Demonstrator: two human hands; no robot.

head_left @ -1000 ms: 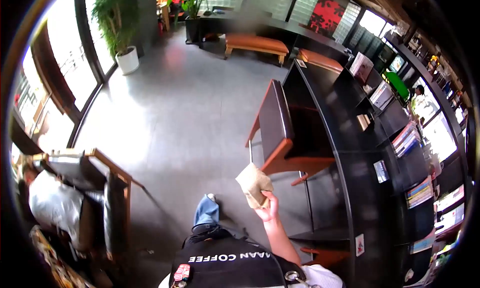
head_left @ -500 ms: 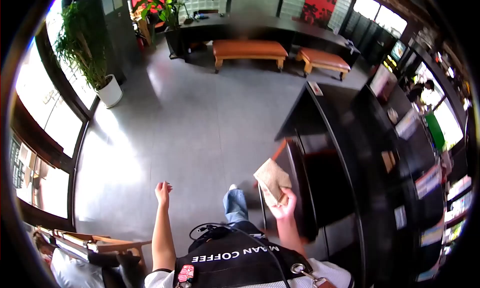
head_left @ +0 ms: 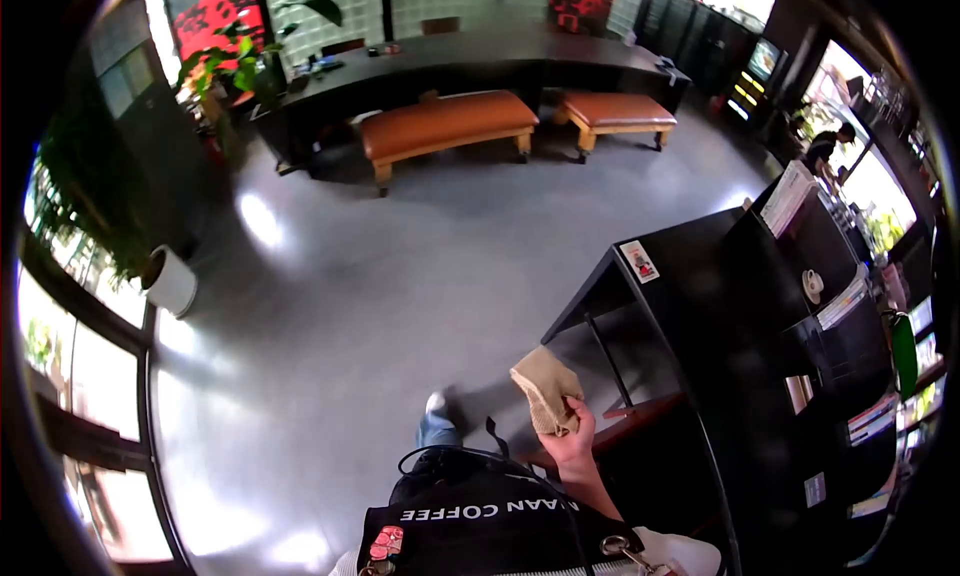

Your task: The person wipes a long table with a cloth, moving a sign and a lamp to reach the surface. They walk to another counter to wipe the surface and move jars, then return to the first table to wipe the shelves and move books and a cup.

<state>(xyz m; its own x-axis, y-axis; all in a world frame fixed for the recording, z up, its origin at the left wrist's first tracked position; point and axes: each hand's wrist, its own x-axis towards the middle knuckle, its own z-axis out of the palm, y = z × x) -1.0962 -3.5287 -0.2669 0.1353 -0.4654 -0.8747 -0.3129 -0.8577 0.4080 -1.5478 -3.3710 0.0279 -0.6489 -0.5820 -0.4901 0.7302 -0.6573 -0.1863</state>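
A folded beige cloth [head_left: 545, 388] is gripped in my right hand [head_left: 570, 434], with the thumb and fingers closed on its lower right corner. The cloth is held out in front of my body, left of a black table [head_left: 690, 306]. My left hand is out of sight. Below, I wear a black apron [head_left: 470, 536] with white lettering, and one foot in a white shoe [head_left: 436, 403] shows on the grey floor.
Two benches with orange-brown seats, a longer one [head_left: 450, 124] and a shorter one [head_left: 618, 110], stand before a long dark counter [head_left: 430, 74]. At left is a white plant pot [head_left: 172, 282]. Black shelving [head_left: 780, 326] holds a cup [head_left: 812, 284]. A person [head_left: 825, 148] bends far right.
I have walked forward; the benches and counter are nearer, and the black table has come alongside. My left hand has dropped out of view. The cloth stays in my right hand.
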